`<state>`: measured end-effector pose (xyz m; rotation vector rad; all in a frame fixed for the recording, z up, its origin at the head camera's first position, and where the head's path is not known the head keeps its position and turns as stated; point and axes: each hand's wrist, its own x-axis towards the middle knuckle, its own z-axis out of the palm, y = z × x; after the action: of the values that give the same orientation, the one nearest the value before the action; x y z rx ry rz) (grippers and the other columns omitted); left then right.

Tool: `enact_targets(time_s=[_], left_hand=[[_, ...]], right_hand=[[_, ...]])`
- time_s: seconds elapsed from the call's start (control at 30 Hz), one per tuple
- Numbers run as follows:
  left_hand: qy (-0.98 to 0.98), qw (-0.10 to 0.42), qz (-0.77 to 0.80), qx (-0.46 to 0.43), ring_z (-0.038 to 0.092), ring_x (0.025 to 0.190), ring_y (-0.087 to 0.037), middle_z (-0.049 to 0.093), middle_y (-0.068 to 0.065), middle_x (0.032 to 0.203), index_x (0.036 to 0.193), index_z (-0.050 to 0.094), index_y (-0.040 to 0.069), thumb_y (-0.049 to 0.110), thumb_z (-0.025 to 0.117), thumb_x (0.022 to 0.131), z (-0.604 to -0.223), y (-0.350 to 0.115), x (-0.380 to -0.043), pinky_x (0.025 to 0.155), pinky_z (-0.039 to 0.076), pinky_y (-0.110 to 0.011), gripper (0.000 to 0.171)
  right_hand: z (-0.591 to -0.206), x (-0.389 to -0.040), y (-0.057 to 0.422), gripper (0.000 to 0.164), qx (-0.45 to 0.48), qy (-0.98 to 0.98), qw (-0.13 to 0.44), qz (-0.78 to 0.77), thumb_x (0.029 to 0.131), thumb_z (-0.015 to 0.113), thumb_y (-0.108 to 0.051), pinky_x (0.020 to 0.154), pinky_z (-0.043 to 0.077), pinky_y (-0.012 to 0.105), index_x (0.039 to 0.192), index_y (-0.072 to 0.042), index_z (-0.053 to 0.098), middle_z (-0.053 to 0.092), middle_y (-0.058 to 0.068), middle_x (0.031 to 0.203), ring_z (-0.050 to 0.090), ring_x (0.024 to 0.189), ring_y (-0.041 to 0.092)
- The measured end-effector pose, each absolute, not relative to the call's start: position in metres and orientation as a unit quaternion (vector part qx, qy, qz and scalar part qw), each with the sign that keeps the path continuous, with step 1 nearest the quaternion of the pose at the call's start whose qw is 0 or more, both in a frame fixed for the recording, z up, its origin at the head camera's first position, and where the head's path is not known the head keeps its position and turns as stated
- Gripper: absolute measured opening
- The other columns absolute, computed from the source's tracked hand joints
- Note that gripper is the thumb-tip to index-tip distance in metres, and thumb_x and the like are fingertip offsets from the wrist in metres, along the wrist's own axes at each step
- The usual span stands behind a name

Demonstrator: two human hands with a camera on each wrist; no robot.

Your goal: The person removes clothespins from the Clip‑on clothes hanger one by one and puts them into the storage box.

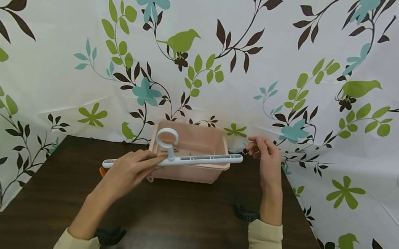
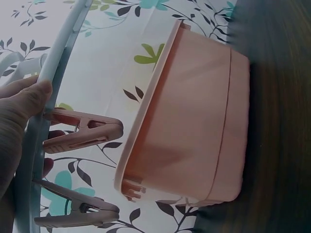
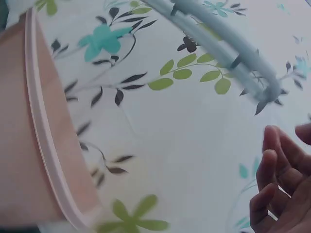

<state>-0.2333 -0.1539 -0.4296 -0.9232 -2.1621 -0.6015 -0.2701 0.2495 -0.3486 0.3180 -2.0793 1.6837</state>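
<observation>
A light blue plastic hanger (image 1: 213, 159) with a round hook (image 1: 168, 130) is held near its middle by my left hand (image 1: 127, 174), above the front of a pink plastic basket (image 1: 183, 172). In the left wrist view the thumb presses on the bar, and two clothespins, a pink one (image 2: 87, 130) and a duller one (image 2: 77, 206), hang from it. An orange piece (image 1: 102, 171) peeks out under the hanger's left end. Just past the right end, my right hand (image 1: 270, 162) is raised with loosely bent fingers and nothing in them.
The basket stands at the back of a dark wooden table (image 1: 185, 224), against a white sheet (image 1: 226, 98) printed with leaves, birds and flowers. Small items, mostly hidden, lie inside the basket. Black straps (image 1: 246, 213) sit at both wrists.
</observation>
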Motion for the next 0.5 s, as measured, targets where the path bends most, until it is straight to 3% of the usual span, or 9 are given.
enact_targets(time_s=[0.1,0.2,0.33,0.43,0.5], left_hand=[[-0.839,0.344,-0.216,-0.361,0.070,0.093,-0.018,0.075,-0.002,0.121,0.148,0.068,0.027,0.052,0.039,0.112,-0.425,-0.154,-0.235,0.073,0.056,-0.041,0.052],[-0.848,0.333,-0.193,-0.365,0.069,0.095,-0.017,0.074,0.000,0.120,0.150,0.066,0.028,0.053,0.038,0.112,-0.419,-0.153,-0.237,0.075,0.056,-0.041,0.054],[-0.862,0.309,-0.170,-0.364,0.070,0.097,-0.018,0.075,0.002,0.119,0.152,0.064,0.029,0.042,0.059,0.109,-0.412,-0.153,-0.238,0.082,0.055,-0.043,0.045],[-0.870,0.298,-0.161,-0.359,0.073,0.101,-0.022,0.077,0.001,0.122,0.150,0.067,0.029,0.026,0.079,0.098,-0.408,-0.153,-0.238,0.089,0.056,-0.048,0.053],[-0.871,0.296,-0.158,-0.359,0.074,0.104,-0.025,0.078,0.000,0.124,0.147,0.069,0.029,0.022,0.084,0.094,-0.406,-0.153,-0.238,0.093,0.056,-0.051,0.056]], right_hand=[[-0.342,-0.258,0.248,0.035,0.153,-0.805,0.225,0.527,0.115,0.055,-0.031,0.078,0.049,0.025,0.118,-0.003,0.076,0.073,0.007,0.097,0.064,0.088,0.025],[-0.338,-0.245,0.244,0.034,0.178,-0.855,0.203,0.442,0.113,0.059,-0.035,0.088,0.052,0.035,0.127,-0.008,0.075,0.073,0.007,0.112,0.063,0.100,0.024],[-0.338,-0.232,0.239,0.036,0.205,-0.895,0.148,0.368,0.108,0.066,-0.040,0.102,0.052,0.057,0.135,-0.017,0.073,0.073,0.003,0.128,0.065,0.118,0.025],[-0.341,-0.226,0.237,0.040,0.221,-0.905,0.105,0.347,0.105,0.071,-0.042,0.108,0.051,0.061,0.139,-0.020,0.071,0.072,0.002,0.136,0.065,0.127,0.028],[-0.344,-0.223,0.238,0.042,0.226,-0.908,0.085,0.343,0.104,0.073,-0.043,0.108,0.052,0.061,0.139,-0.021,0.071,0.071,0.003,0.139,0.066,0.129,0.027]])
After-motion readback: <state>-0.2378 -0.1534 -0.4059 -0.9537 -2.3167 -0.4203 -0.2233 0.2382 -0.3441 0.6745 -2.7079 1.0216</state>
